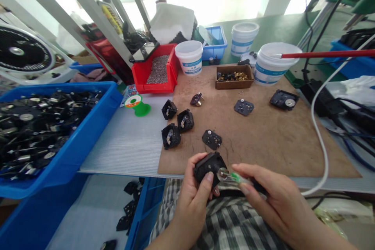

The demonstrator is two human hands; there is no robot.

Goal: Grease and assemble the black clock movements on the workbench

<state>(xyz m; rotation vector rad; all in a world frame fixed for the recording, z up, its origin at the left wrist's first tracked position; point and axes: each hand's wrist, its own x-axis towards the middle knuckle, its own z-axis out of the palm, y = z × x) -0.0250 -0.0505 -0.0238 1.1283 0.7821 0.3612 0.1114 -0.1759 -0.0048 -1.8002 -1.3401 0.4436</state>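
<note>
My left hand [195,191] is wrapped round a black plastic housing [211,164], thumb on its near face, just above my lap. In my right hand [266,189] is a screwdriver [236,177] with a clear and green handle, somewhat blurred. Its front end meets a round metallic part [222,174] at the housing's right side; the exact contact is not clear. Beyond my hands, on the brown board [263,140], lies a dark plate with small parts [211,139]. Several open black housings [170,136] sit to its left.
A blue bin [99,125] full of black assemblies stands left, near a green spool [142,108]. Behind are a red bin [172,80] of small metal pieces, a white bucket [190,56] and a cardboard box [234,83] of brass-coloured parts. A white cable [319,133] crosses the right side.
</note>
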